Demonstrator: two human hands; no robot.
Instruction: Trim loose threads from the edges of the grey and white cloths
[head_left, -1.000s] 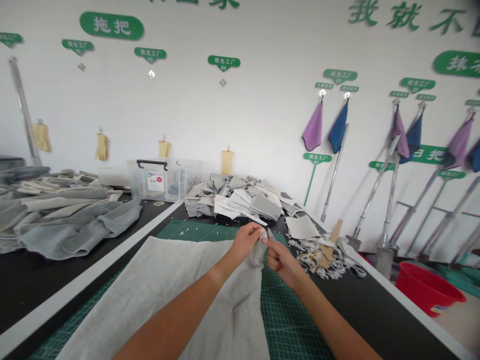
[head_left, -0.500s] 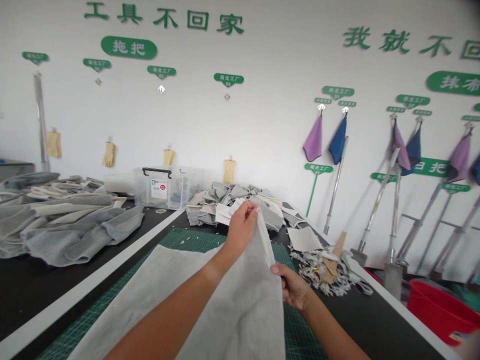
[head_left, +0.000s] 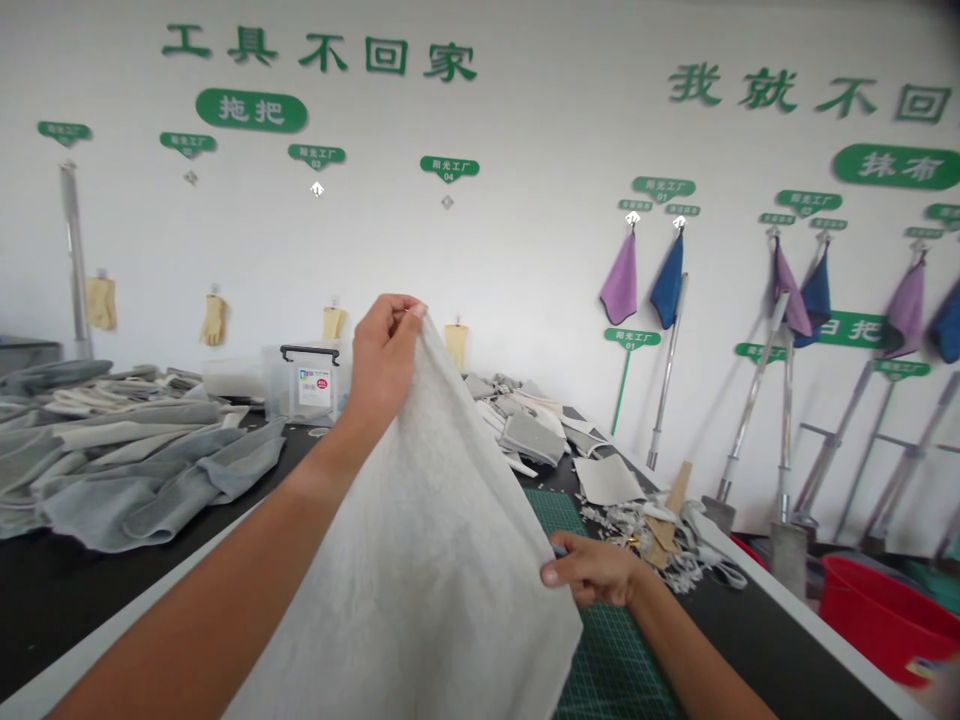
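The left hand (head_left: pixel 384 350) is raised high, and its fingers are closed in a firm pinch on the top corner of a large, soft, pale grey linen-like cloth (head_left: pixel 405 560). The right hand (head_left: pixel 592 570) is low, at the side edge of the same cloth. Its fingers are curled and catch this edge, but the grip looks lighter, and I cannot tell how the thumb lies. The cloth hangs in the air between the two hands and does not lie on the table. The step in hand seems to be lifting the cloth and holding it open by two points. From this hold, the next move calls for the right hand to keep the edge well, so the cloth does not slip.

Under the cloth is a green gridded cutting mat (head_left: pixel 611 660) on a black table (head_left: pixel 172 600). To the left lies a heap of grey fabric pieces (head_left: pixel 127 480). Ahead are a clear plastic box with black handle (head_left: pixel 307 385) and a pile of pale offcuts (head_left: pixel 525 430). To the right are small white scraps (head_left: pixel 622 525) and a red plastic basin (head_left: pixel 885 620). On the white wall behind hang yellow gloves (head_left: pixel 214 320), a purple cloth (head_left: pixel 619 280) and a blue cloth (head_left: pixel 667 285), with metal mop handles (head_left: pixel 750 420) leaning below.
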